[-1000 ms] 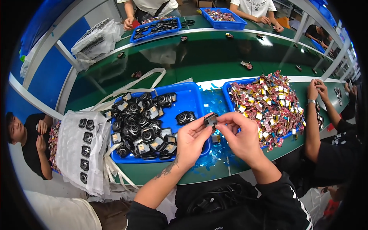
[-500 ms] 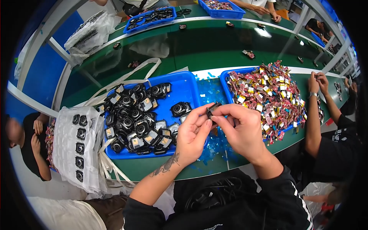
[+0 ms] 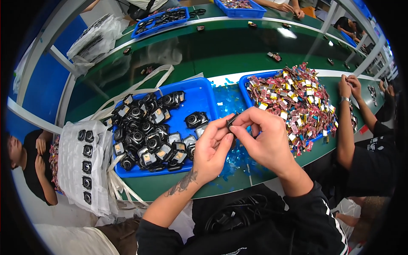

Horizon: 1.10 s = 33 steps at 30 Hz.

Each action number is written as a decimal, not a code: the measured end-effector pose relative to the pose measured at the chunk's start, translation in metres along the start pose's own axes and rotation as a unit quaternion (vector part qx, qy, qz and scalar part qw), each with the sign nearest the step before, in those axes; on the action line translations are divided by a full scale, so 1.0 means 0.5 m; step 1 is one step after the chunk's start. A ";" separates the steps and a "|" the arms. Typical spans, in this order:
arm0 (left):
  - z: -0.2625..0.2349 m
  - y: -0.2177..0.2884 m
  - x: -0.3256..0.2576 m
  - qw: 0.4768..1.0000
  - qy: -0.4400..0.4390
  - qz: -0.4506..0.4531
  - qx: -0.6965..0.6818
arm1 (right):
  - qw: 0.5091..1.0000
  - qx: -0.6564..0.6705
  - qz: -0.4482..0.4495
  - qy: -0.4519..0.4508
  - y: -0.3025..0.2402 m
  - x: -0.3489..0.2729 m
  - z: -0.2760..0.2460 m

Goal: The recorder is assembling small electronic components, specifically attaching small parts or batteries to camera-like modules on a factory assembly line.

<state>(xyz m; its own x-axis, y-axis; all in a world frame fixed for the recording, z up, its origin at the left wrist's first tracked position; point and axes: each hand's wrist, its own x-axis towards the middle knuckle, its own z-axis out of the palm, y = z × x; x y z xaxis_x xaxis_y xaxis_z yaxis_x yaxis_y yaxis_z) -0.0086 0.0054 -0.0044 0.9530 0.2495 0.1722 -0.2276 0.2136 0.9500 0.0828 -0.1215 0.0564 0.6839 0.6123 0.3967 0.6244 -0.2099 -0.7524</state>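
My left hand [image 3: 212, 148] and my right hand [image 3: 267, 137] meet over the gap between two blue trays. Pinched between their fingertips is a small black watch case [image 3: 233, 121], mostly covered by the fingers. Just left of my hands, a blue tray [image 3: 212, 101] bears a heap of black watch cases [image 3: 146, 132], some showing round sensor backs and others pale rectangular insides. One single watch case [image 3: 196, 120] lies apart on that tray's right side. To the right, a second blue tray [image 3: 243, 88] is piled high with small red circuit boards and yellow-and-silver parts [image 3: 293, 104].
Blue film scraps [image 3: 238, 163] litter the green bench between the trays. At left, white plastic trays [image 3: 70, 165] hold watch cases in a row. A green conveyor [image 3: 212, 42] with scattered parts runs beyond. A co-worker's arms [image 3: 346, 114] are at the right; further people sit around.
The view has shifted slightly, so the trays appear a little further left. My fingers have turned the watch case slightly while both hands keep holding it.
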 end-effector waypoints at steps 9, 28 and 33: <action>0.011 0.013 0.016 0.992 0.041 0.046 -0.107 | 0.977 0.200 0.047 0.047 0.030 -0.015 -0.005; -0.008 0.025 0.014 0.923 0.023 0.193 0.332 | 0.917 0.360 0.144 -0.091 0.071 -0.040 -0.033; -0.011 0.014 0.011 0.979 0.001 -0.004 0.204 | 0.925 0.337 0.167 -0.058 0.053 -0.054 -0.020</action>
<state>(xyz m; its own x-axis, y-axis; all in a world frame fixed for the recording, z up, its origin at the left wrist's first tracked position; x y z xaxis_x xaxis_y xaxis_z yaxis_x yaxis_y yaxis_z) -0.0061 0.0135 0.0018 0.9539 0.2519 0.1632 -0.1199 -0.1786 0.9766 0.0845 -0.1514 0.0310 0.7272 0.6843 0.0541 -0.0171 0.0968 -0.9952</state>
